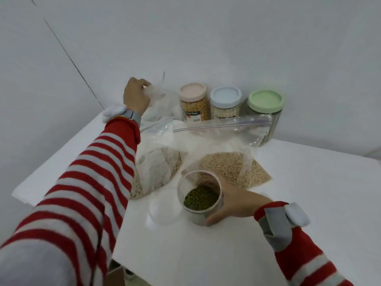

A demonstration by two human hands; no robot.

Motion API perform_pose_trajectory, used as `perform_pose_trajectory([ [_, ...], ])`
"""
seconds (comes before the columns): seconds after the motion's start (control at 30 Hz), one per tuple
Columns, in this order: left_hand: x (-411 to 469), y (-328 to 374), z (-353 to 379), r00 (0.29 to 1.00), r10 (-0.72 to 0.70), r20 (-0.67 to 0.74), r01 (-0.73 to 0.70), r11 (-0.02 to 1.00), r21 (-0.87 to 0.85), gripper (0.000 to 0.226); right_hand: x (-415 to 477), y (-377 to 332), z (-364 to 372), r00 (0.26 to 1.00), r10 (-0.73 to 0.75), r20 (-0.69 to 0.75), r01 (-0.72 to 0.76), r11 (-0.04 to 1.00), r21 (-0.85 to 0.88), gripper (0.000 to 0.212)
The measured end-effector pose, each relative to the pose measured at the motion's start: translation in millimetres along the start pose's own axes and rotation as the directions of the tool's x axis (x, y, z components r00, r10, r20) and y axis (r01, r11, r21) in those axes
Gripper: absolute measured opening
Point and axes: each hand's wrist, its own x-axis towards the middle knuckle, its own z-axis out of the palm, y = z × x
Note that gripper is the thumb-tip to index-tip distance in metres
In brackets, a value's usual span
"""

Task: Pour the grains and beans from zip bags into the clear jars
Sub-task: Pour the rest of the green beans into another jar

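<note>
Open clear jar point(194, 216) stands upright at mid-tabletop, lid off, with a shallow layer of green beans point(201, 198) at its bottom. Right hand point(235, 201) grips the jar from 3 o'clock, its fingers point(214, 219) wrapped round the wall and clamped on it.

At 12 to 1 o'clock of the jar, just beside it, lies a zip bag of pale grain point(231, 166), its zip strip raised. At 10 o'clock lies a second grain bag point(158, 162), partly under the striped left sleeve point(99, 172).

Left hand point(135, 96) is far out at 11 o'clock, its fingers curled and pinching the top of a crumpled zip bag point(162, 104); contents cannot be told.

Back row at 12 to 1 o'clock, by the wall: pink-lidded jar point(194, 104) of yellow kernels, blue-lidded jar point(225, 104), green-lidded jar point(265, 106). All stand on the white tabletop point(309, 182).
</note>
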Motion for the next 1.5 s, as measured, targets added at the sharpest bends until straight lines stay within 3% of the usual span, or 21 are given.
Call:
perform_pose_trajectory([
  [0.13,18,-23,45,0.991,0.104,0.089,-0.121,0.969,0.217,0.023,11,-7,-12,0.994,0.079,0.07,-0.071,0.991,-0.111,0.12],
  [0.23,37,-34,91,0.939,-0.035,0.341,-0.094,0.93,0.354,0.035,23,-16,-22,0.984,0.135,0.116,-0.116,0.981,-0.156,0.116],
  [0.3,47,-43,109,0.883,-0.149,0.444,-0.012,0.941,0.339,0.047,27,-22,-26,0.978,0.141,0.15,-0.118,0.981,-0.157,0.118],
  [0.43,51,-52,112,0.854,-0.177,0.489,0.029,0.955,0.295,0.056,27,-27,-22,0.975,0.151,0.162,-0.137,0.986,-0.091,0.116],
  [0.53,35,-39,89,0.886,-0.084,0.456,-0.107,0.92,0.378,0.057,23,-30,-17,0.978,0.155,0.142,-0.147,0.987,-0.067,0.116],
  [0.63,19,-14,46,0.909,0.067,0.411,-0.283,0.822,0.494,0.053,21,-31,-13,0.981,0.159,0.114,-0.154,0.987,-0.047,0.117],
  [0.73,-19,12,-5,0.887,0.253,0.386,-0.387,0.864,0.322,0.04,20,-27,-7,0.983,0.17,0.066,-0.166,0.984,-0.056,0.12],
  [0.8,-70,23,-33,0.742,0.274,0.611,-0.5,0.834,0.234,0.025,20,-23,-3,0.986,0.162,0.047,-0.16,0.986,-0.056,0.122],
  [0.87,-133,18,-41,0.482,0.08,0.873,-0.576,0.78,0.247,0.029,20,-20,-2,0.987,0.161,0.025,-0.16,0.986,-0.056,0.119],
  [0.93,-190,-1,-34,0.261,-0.045,0.964,-0.556,0.809,0.188,0.065,19,-18,0,0.986,0.164,0.003,-0.163,0.984,-0.074,0.118],
  [0.97,-210,-10,-28,0.218,-0.033,0.975,-0.532,0.834,0.147,0.091,18,-16,3,0.987,0.162,-0.017,-0.163,0.984,-0.067,0.118],
  [1.03,-232,-27,-14,0.275,0.023,0.961,-0.519,0.845,0.129,0.118,17,-11,10,0.986,0.157,-0.053,-0.158,0.987,-0.01,0.118],
  [1.13,-236,-38,-7,0.451,0.143,0.881,-0.645,0.734,0.211,0.113,13,-6,18,0.984,0.156,-0.091,-0.151,0.987,0.064,0.118],
  [1.2,-233,-43,-3,0.459,0.182,0.87,-0.677,0.706,0.209,0.119,12,-7,19,0.984,0.152,-0.09,-0.144,0.985,0.093,0.117],
  [1.37,-204,-28,-21,0.381,0.13,0.915,-0.477,0.876,0.074,0.111,11,-7,20,0.985,0.149,-0.085,-0.138,0.984,0.115,0.124],
  [1.43,-185,-23,-41,0.44,0.162,0.883,-0.456,0.887,0.065,0.108,13,-6,21,0.985,0.148,-0.09,-0.137,0.984,0.112,0.124],
  [1.5,-172,-18,-69,0.58,0.248,0.776,-0.349,0.936,-0.037,0.096,12,-4,23,0.986,0.132,-0.104,-0.117,0.984,0.136,0.122],
])
